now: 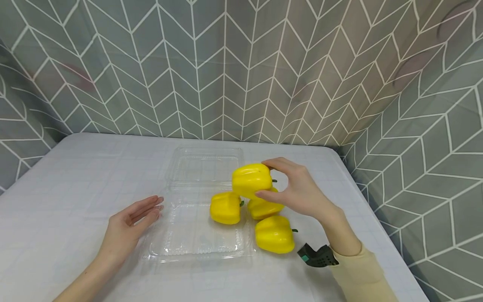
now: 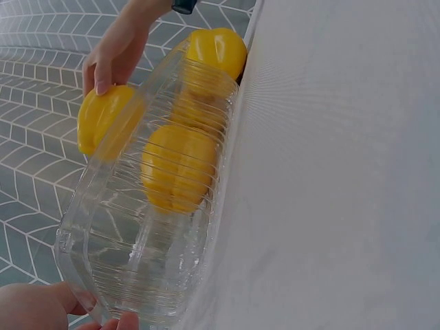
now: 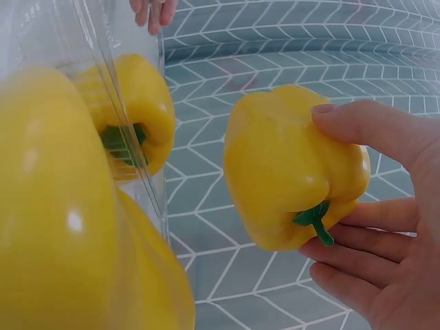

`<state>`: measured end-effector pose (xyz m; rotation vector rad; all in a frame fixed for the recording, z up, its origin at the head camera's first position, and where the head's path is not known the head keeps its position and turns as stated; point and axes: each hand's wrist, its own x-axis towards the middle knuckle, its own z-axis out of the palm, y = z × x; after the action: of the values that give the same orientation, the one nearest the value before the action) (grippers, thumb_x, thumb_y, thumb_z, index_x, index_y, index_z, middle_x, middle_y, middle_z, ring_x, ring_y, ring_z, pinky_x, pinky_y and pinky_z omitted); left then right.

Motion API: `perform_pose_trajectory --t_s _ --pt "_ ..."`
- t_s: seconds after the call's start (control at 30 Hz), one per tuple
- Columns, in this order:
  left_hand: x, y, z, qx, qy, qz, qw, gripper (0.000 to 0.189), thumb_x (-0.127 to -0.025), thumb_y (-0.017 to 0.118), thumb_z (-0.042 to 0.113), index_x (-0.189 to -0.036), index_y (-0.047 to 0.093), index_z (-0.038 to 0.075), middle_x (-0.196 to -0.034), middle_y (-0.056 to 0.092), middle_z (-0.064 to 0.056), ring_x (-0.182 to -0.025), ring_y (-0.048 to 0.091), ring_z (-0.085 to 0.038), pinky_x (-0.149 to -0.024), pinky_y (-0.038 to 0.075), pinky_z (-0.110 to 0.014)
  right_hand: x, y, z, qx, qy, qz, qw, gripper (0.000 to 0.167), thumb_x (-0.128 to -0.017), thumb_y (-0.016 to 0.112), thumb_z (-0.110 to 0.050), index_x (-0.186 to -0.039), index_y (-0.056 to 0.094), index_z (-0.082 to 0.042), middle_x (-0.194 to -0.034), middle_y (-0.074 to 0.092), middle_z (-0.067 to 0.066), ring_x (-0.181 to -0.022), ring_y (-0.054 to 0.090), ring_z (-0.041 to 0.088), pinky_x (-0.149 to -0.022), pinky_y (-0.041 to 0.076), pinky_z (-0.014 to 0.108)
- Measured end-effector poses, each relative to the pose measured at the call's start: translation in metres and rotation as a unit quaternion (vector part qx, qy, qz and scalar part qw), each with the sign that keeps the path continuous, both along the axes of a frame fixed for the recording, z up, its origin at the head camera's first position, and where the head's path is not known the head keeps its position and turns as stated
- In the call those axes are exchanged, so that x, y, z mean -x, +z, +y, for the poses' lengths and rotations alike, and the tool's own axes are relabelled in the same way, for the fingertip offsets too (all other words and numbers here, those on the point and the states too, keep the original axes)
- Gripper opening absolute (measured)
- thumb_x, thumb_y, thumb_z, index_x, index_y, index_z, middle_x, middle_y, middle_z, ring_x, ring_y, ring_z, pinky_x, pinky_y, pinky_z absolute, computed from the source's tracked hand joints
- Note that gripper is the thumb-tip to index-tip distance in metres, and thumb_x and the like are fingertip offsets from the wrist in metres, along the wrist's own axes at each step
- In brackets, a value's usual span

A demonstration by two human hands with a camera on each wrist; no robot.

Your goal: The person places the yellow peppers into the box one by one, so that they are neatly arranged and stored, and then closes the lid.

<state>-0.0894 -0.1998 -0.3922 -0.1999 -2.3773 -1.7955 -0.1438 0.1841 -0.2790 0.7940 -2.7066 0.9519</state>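
My right hand [image 1: 298,184] grips a yellow bell pepper [image 1: 250,180] between thumb and fingers, raised above the right side of a clear plastic clamshell container [image 1: 196,235]. In the right wrist view the held pepper's green stem [image 3: 316,220] points toward the palm. Inside the container's near half, at its right, lies another yellow pepper [image 1: 225,208]. My left hand [image 1: 128,222] is at the container's left edge with its fingers loosely extended. Whether its fingertips touch the plastic I cannot tell.
Two more yellow peppers lie right of the container: one [image 1: 274,235] nearer me, the other [image 1: 264,208] partly hidden beneath the held pepper. The container's lid [image 1: 205,165] lies unfolded toward the back. A white cloth covers the table [image 1: 75,176]; a patterned curtain [image 1: 211,71] hangs behind.
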Motion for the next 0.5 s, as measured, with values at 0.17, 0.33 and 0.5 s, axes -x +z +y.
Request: perform_pose_trajectory --t_s 0.17,0.33,0.5 --pt "0.0 0.0 0.0 0.003 0.002 -0.002 1.0 0.045 -0.097 0.066 0.012 -0.139 0.054 -0.001 -0.127 0.068 0.015 -0.108 0.065 0.005 -0.088 0.054 -0.01 0.0 0.0 -0.007 0.004 0.006 0.001 1.0 0.064 -0.078 0.087 -0.033 -0.133 0.062 -0.013 -0.131 0.063 -0.003 -0.117 0.059 0.018 -0.107 0.049 0.047" --pt "-0.001 0.001 0.0 0.006 0.005 -0.006 1.0 0.045 -0.097 0.066 0.013 -0.139 0.055 0.0 -0.127 0.067 0.016 -0.108 0.065 0.006 -0.088 0.054 -0.01 0.001 0.0 -0.013 0.006 0.018 0.0 0.9998 0.062 -0.079 0.086 -0.033 -0.132 0.062 -0.013 -0.13 0.063 -0.004 -0.116 0.059 0.016 -0.106 0.05 0.045" --pt "-0.001 0.001 0.0 0.007 0.005 -0.005 1.0 0.045 -0.097 0.066 0.012 -0.138 0.055 -0.001 -0.126 0.067 0.016 -0.107 0.065 0.006 -0.088 0.054 -0.01 0.001 0.0 -0.022 0.009 0.031 0.003 0.9995 0.062 -0.079 0.086 -0.033 -0.132 0.062 -0.012 -0.131 0.063 -0.004 -0.12 0.059 0.016 -0.108 0.049 0.043"
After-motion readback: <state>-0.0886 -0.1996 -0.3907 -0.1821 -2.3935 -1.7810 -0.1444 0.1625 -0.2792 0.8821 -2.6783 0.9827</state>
